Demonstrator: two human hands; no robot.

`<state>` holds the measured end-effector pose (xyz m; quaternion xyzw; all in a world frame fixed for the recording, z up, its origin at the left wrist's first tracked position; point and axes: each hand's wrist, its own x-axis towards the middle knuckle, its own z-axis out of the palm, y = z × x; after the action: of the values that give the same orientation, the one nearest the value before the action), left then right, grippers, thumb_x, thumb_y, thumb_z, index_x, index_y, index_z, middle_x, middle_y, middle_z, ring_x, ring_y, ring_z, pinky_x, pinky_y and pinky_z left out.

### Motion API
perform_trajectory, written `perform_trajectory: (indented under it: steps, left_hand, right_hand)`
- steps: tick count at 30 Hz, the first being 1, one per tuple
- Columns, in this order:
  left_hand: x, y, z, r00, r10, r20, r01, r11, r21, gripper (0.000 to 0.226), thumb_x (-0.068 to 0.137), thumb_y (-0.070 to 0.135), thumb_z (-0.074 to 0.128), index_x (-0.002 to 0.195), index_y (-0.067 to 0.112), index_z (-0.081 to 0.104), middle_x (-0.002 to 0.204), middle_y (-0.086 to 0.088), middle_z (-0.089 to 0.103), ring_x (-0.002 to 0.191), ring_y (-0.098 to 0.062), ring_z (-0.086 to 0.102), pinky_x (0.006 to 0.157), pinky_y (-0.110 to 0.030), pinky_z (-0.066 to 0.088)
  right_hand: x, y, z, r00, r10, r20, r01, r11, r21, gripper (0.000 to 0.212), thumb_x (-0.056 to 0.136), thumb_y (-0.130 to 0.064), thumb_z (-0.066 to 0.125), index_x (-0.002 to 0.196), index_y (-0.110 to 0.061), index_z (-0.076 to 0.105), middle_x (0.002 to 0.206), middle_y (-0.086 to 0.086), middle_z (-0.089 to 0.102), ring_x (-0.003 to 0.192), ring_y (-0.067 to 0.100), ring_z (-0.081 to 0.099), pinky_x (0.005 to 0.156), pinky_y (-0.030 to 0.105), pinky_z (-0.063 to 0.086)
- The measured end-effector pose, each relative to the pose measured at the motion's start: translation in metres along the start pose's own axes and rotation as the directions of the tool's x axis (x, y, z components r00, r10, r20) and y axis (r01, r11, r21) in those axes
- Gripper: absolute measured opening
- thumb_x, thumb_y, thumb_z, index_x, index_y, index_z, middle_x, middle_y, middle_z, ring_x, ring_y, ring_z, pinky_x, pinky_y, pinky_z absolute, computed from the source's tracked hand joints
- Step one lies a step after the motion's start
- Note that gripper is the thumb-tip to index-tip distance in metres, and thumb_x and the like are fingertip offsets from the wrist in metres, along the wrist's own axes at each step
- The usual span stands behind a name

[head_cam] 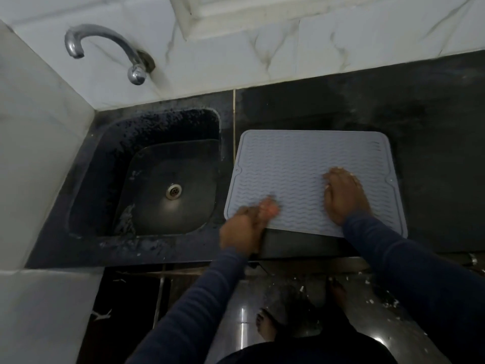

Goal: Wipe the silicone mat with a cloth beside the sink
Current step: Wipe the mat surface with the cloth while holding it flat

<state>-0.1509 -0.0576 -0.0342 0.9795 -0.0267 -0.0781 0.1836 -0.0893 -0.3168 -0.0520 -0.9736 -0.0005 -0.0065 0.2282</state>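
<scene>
Fingers [341, 177] of the right hand [343, 198] lie straight and spread, pressed flat on the mat [301, 158]; the left hand [249, 224] is blurred at the mat's near left corner, so its grip cannot be told; the mat lies on the counter [433, 153], just right of the sink [157, 164].

No text, label or number is readable.

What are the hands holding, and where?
Blurred left hand seems to grip the mat at its near-left edge; right hand lies flat on it, gripping nothing visible.
</scene>
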Motion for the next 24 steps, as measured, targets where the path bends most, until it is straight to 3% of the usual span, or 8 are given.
perform_trajectory:
  steps: [3,6,9,12,15,17,19,24]
  left_hand:
    - [-0.005,-0.046,-0.025,0.964,-0.239,-0.114,0.234,0.971,-0.052,0.045,0.087,0.066,0.046,0.117,0.036,0.062,0.097,-0.004,0.061,0.088,-0.029,0.063,0.07,-0.034,0.05]
    - [-0.008,-0.027,-0.022,0.955,-0.25,-0.162,0.236,0.966,-0.102,0.047,0.088,0.065,0.048,0.113,0.03,0.065,0.091,-0.004,0.064,0.082,-0.025,0.064,0.069,-0.033,0.05]
    - [-0.014,0.038,0.002,0.994,-0.061,-0.091,0.034,0.964,-0.263,0.042,0.09,0.057,0.052,0.109,0.024,0.067,0.09,-0.004,0.066,0.078,-0.021,0.061,0.07,-0.033,0.049]
    - [-0.023,0.111,0.027,0.987,0.161,-0.012,-0.16,0.97,-0.183,0.043,0.09,0.053,0.054,0.116,0.021,0.065,0.104,-0.008,0.066,0.091,-0.027,0.061,0.075,-0.033,0.046]
    - [-0.023,0.12,0.037,0.985,0.175,0.001,-0.175,0.984,-0.036,0.042,0.093,0.047,0.052,0.126,0.021,0.059,0.115,-0.009,0.062,0.093,-0.034,0.063,0.071,-0.037,0.048]
    - [-0.022,0.095,0.034,0.992,0.119,-0.036,-0.118,0.993,0.03,0.042,0.091,0.048,0.054,0.127,0.026,0.059,0.111,-0.005,0.062,0.088,-0.031,0.064,0.067,-0.035,0.049]
    - [-0.025,0.067,0.024,0.996,-0.044,-0.084,0.043,0.999,-0.005,0.039,0.089,0.051,0.056,0.122,0.031,0.062,0.105,-0.001,0.063,0.085,-0.027,0.064,0.065,-0.034,0.05]
    - [-0.029,0.023,-0.001,0.906,-0.402,-0.133,0.4,0.916,-0.042,0.041,0.086,0.064,0.052,0.112,0.035,0.066,0.094,0.004,0.061,0.082,-0.019,0.061,0.065,-0.028,0.044]
  right_hand:
    - [0.0,0.0,0.001,1.0,0.0,0.004,0.0,1.0,-0.013,0.057,0.089,-0.028,0.03,0.136,-0.003,0.05,0.147,0.019,0.044,0.138,0.033,0.036,0.12,0.041,0.013]
    - [0.001,0.0,0.002,1.0,-0.016,0.003,0.016,0.999,-0.035,0.056,0.088,-0.027,0.03,0.135,-0.003,0.051,0.145,0.019,0.044,0.137,0.034,0.037,0.119,0.042,0.014]
    - [0.005,0.0,-0.001,1.0,-0.03,0.001,0.03,0.997,-0.072,0.051,0.085,-0.027,0.034,0.123,-0.003,0.058,0.131,0.02,0.054,0.125,0.036,0.047,0.112,0.045,0.026]
    - [0.016,-0.002,-0.007,0.997,-0.066,-0.028,0.061,0.989,-0.132,0.038,0.081,-0.03,0.039,0.098,-0.005,0.062,0.102,0.017,0.061,0.097,0.035,0.053,0.088,0.044,0.039]
    - [0.02,-0.001,-0.008,0.995,-0.094,-0.038,0.084,0.976,-0.2,0.028,0.088,-0.031,0.046,0.095,-0.007,0.059,0.099,0.015,0.057,0.096,0.033,0.048,0.086,0.044,0.038]
    - [0.018,0.001,-0.004,0.992,-0.115,-0.044,0.104,0.975,-0.197,0.023,0.091,-0.029,0.052,0.101,-0.008,0.057,0.107,0.016,0.054,0.105,0.033,0.045,0.096,0.047,0.035]
    - [0.018,0.003,-0.002,0.989,-0.141,-0.043,0.132,0.976,-0.171,0.027,0.092,-0.026,0.054,0.111,-0.008,0.056,0.122,0.018,0.052,0.121,0.037,0.041,0.109,0.051,0.026]
    - [0.022,0.006,-0.001,0.989,-0.143,0.043,0.147,0.984,-0.102,0.038,0.096,-0.029,0.043,0.127,-0.009,0.052,0.138,0.017,0.047,0.136,0.035,0.034,0.118,0.052,0.017]
